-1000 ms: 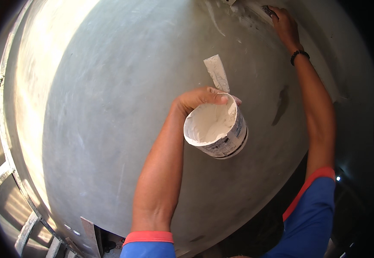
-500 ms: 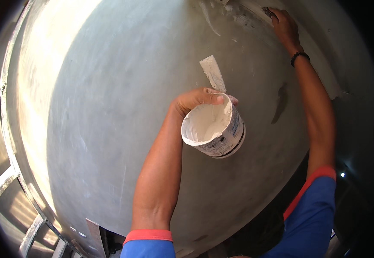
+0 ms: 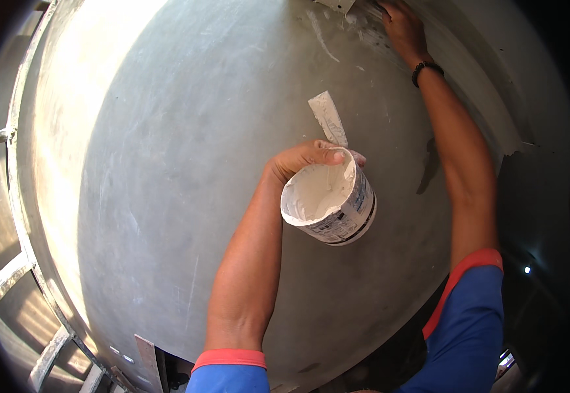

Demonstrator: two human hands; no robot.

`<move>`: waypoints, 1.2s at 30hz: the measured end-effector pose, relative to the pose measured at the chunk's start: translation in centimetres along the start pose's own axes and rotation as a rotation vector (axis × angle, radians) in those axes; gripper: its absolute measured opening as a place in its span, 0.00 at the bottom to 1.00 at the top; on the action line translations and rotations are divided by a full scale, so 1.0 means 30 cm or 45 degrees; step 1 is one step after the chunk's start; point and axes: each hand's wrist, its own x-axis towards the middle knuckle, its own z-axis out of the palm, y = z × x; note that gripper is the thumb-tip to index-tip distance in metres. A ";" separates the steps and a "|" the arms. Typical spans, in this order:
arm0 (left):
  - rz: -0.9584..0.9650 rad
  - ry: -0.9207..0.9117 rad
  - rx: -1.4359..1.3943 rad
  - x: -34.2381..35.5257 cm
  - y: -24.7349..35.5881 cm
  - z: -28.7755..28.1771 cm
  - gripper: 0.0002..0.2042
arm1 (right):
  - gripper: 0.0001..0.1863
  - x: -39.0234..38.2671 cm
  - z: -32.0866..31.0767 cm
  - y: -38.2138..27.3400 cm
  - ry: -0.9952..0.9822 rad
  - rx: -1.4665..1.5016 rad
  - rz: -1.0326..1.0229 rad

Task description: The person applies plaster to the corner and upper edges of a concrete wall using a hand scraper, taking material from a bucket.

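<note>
My left hand [image 3: 301,157] grips a white tub [image 3: 327,216] of pale, thick paste, thumb hooked over its rim. A flat scraper [image 3: 325,114] coated in the same paste sticks up behind the fingers, against that hand. My right hand [image 3: 401,33] is up at the top right, fingers curled against a large curved grey surface [image 3: 167,164] beside white smears [image 3: 324,39]; what it holds is dark and too hidden to name.
A rusty, pale-streaked metal frame with crossbars [image 3: 3,281] runs down the left. A narrow board [image 3: 147,363] stands at the lower left. A small metal plate [image 3: 335,5] is at the top edge. The right side is dark, with a small light [image 3: 527,270].
My right hand has moved left and upward along the surface, toward the small plate at the top. My left hand and the tub have shifted slightly downward.
</note>
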 end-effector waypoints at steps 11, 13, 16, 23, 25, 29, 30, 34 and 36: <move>-0.012 -0.021 0.027 0.001 0.001 -0.014 0.28 | 0.15 0.036 -0.043 -0.029 -0.118 0.146 0.108; 0.008 -0.003 0.001 -0.007 -0.002 -0.023 0.28 | 0.14 0.041 -0.051 -0.063 -0.127 0.174 0.120; 0.000 0.022 -0.006 -0.006 0.002 -0.001 0.28 | 0.15 -0.030 -0.004 0.096 -0.087 0.030 -0.051; 0.014 -0.009 0.051 -0.001 0.002 -0.007 0.29 | 0.16 -0.067 -0.012 0.107 -0.048 0.195 -0.008; 0.003 -0.041 0.002 0.016 -0.013 -0.004 0.29 | 0.17 -0.056 0.019 0.114 -0.046 0.272 0.003; 0.029 -0.023 0.018 -0.008 -0.005 -0.018 0.29 | 0.14 0.015 -0.055 -0.060 -0.196 0.305 0.201; 0.028 -0.023 0.024 -0.008 -0.003 -0.012 0.29 | 0.14 0.014 -0.049 -0.058 -0.207 0.268 0.231; 0.013 -0.002 0.060 -0.003 0.001 0.007 0.29 | 0.15 -0.008 -0.006 -0.027 -0.168 0.118 0.260; 0.016 -0.004 0.041 -0.006 0.001 0.004 0.29 | 0.16 0.001 -0.015 -0.046 -0.196 0.104 0.292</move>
